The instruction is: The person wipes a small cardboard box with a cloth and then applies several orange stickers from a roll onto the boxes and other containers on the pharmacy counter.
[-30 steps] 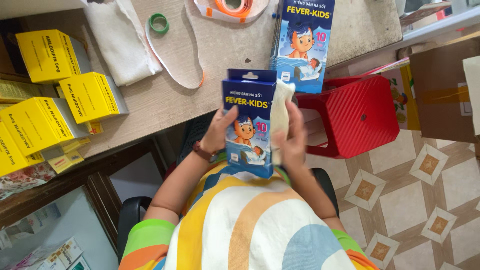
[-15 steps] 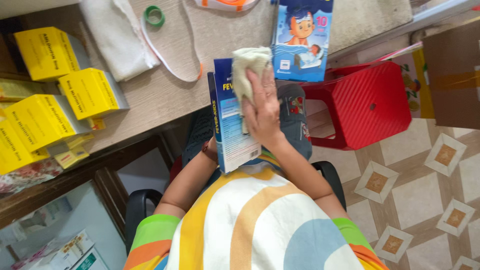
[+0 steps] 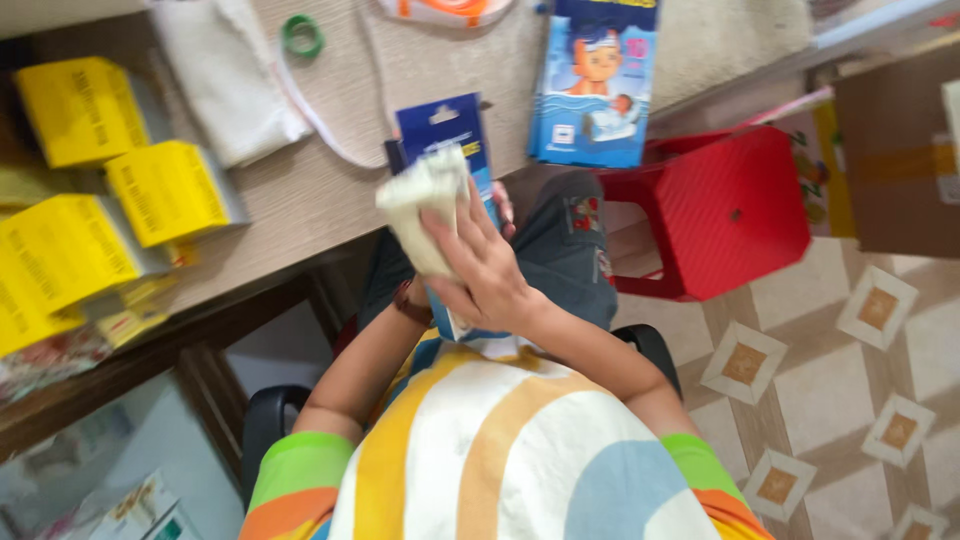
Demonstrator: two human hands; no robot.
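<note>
I hold a blue carton (image 3: 445, 125) with a cartoon child printed on it upright over my lap, at the table's edge. My left hand (image 3: 504, 208) grips it from behind, so only fingertips and the braceleted wrist show. My right hand (image 3: 485, 270) presses a folded white cloth (image 3: 425, 205) flat against the carton's near face and covers most of it.
A second blue carton (image 3: 595, 85) lies on the beige table (image 3: 340, 190). Yellow boxes (image 3: 170, 190) are stacked at the left, by a white cloth (image 3: 225, 75) and a green ring (image 3: 302, 35). A red stool (image 3: 725, 205) and a cardboard box (image 3: 900, 150) stand on the tiled floor at right.
The carton turned from showing its front to edge-on, then back towards me. My right hand moved the cloth from the carton's right side onto its face and down to the left.
</note>
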